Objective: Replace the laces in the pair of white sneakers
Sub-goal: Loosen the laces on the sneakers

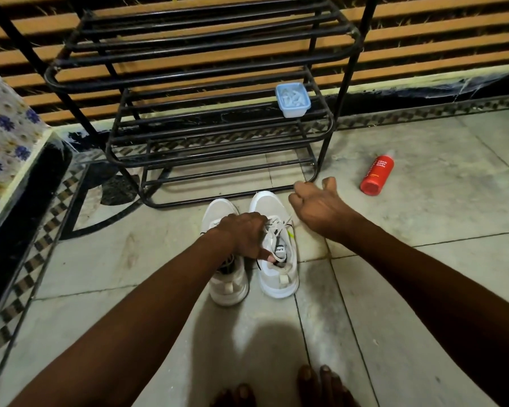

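One sneaker (272,207) is gripped at its laces (278,227) by the left hand (243,235), fingers curled; right hand (318,205) loosely curled, empty; advisable to steady shoe, unthread from top.

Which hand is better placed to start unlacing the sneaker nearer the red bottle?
Left. The left hand grips that sneaker at its laces, thumb at the collar. The right hand hovers beside the toe, loosely curled, holding nothing visible.
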Motion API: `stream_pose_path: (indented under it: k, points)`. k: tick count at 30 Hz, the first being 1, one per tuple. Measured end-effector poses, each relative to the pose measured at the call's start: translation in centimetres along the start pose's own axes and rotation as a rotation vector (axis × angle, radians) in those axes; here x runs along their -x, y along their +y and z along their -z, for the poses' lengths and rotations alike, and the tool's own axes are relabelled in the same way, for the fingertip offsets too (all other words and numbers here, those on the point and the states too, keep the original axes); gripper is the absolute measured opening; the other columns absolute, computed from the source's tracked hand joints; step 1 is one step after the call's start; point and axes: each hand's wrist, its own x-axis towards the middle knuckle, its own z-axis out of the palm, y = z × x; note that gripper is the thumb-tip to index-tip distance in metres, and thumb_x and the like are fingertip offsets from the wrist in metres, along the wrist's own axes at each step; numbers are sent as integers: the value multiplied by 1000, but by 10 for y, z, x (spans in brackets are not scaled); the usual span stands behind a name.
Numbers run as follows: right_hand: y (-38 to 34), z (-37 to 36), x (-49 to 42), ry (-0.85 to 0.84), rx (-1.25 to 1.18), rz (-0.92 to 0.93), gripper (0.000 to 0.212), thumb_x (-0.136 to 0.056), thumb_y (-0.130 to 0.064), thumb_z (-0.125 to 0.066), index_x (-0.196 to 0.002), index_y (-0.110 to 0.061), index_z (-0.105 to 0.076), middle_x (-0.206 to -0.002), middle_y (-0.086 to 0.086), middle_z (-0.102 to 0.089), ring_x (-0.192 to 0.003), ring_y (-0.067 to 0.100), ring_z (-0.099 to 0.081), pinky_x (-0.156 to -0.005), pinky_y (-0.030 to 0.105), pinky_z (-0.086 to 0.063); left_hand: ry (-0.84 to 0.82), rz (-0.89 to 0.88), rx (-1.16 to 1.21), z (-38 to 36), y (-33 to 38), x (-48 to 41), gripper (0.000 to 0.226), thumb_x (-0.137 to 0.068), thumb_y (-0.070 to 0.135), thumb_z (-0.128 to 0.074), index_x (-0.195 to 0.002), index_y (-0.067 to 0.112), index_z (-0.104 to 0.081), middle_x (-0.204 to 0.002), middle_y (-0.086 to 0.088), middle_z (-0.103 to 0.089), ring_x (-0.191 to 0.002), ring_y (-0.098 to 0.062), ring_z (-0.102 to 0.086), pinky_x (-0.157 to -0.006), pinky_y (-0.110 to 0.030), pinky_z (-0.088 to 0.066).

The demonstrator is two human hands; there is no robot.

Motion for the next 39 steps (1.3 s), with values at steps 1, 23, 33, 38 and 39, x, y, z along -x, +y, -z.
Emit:
stream_pose_path:
  k: [1, 23, 33, 38, 39]
  points:
    - [4, -2, 2, 56, -3, -91, 8, -91, -1, -50, -96, -5, -54, -96, 12, -46, -83, 30, -53, -79, 47, -36, 2, -1, 4, 0, 0, 0, 105, -67, 82, -71, -147, 22, -42, -148, 1, -51, -135, -25, -51, -108, -45, -44]
    - [6, -7, 19, -100, -549, 95, 28, -91, -18, -67, -118, -17, -61, -88, 3, -63, -82, 19, -58, -71, 30, -46, 9, -6, -27, -1, 2, 3, 104, -69, 82, -70, -148, 20, -41, -148, -2, -51, -134, -28, -51, -108, -47, -43]
    - [11, -8, 20, 143, -789, -171, 11, -80, -14, -82, -73, -8, -76, -69, 5, -63, -70, 23, -58, -66, 34, -45, 15, -18, -1, -1, 0, 1, 106, -68, 83, -70, -148, 20, -41, -147, -1, -52, -135, -26, -51, -109, -47, -44]
    - [-2, -19, 26, 104, -1009, -434, 33, -71, -20, -90, -61, -15, -59, -67, -3, -53, -65, 12, -51, -64, 28, -38, 46, -29, 15, -3, -2, 1, 102, -67, 84, -70, -144, 22, -44, -143, 0, -55, -132, -27, -53, -106, -44, -46]
    - [-6, -22, 27, 92, -1034, -451, 36, -71, -20, -89, -59, -16, -56, -67, -4, -50, -64, 12, -49, -65, 28, -36, 45, -24, 13, -3, -1, 1, 101, -66, 84, -69, -143, 23, -46, -141, 0, -57, -130, -27, -54, -104, -43, -46]
